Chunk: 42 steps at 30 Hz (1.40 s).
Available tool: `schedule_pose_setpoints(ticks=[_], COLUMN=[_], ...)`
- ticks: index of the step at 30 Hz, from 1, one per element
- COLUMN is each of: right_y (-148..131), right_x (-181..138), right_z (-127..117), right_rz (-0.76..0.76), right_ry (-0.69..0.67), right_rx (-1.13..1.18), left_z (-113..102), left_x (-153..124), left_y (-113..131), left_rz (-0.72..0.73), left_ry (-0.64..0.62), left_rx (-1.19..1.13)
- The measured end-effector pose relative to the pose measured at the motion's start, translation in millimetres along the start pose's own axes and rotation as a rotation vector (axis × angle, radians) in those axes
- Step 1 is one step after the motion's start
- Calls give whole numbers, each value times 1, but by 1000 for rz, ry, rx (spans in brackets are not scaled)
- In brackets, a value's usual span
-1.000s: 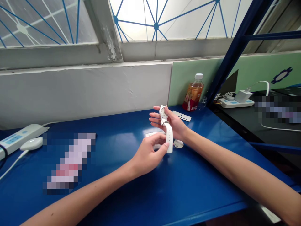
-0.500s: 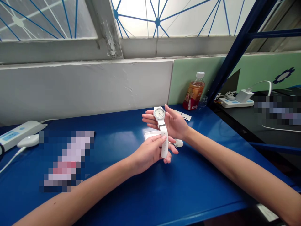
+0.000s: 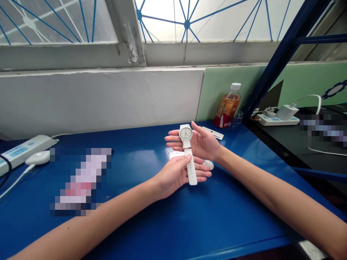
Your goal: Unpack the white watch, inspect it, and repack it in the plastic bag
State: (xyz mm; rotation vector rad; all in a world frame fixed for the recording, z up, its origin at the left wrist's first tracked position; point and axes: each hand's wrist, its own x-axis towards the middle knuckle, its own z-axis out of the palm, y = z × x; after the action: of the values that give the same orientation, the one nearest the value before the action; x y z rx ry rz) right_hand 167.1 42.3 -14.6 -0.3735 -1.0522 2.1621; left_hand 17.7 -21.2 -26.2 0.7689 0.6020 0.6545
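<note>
Above the middle of the table [image 3: 141,224], the watch [image 3: 186,133], seemingly light and bendy, stands upright, best gripped as now: right hand [image 3: 204,144] pinching its case, left hand [image 3: 173,176] grasping its strap.

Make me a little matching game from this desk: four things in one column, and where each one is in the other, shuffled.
Things:
1 watch
2 bottle
3 card
4 charger

Places:
a flat on the blue table, just behind the right hand
b over on the black desk
c held by the left hand and the right hand
d standing by the green panel

Pairs: 1-c, 2-d, 3-a, 4-b
</note>
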Motion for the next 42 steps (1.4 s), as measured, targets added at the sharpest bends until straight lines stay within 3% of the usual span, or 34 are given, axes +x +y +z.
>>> schedule_pose_setpoints(ticks=[22,29,37,42], right_y=[-4,-5,-5,-6], right_x=[-2,-2,-2,-3], right_z=[-2,1,-1,-2], right_rz=[21,8,-29,-111], right_ry=[-8,37,68,146], right_rx=[-24,-37,-5,-9], left_z=[-6,-9,-1,-1], left_x=[1,3,1,-1], left_y=[7,6,13,15], left_rz=[-45,-25,-50,40], left_ry=[36,8,77,85], left_rx=[46,27,33,84])
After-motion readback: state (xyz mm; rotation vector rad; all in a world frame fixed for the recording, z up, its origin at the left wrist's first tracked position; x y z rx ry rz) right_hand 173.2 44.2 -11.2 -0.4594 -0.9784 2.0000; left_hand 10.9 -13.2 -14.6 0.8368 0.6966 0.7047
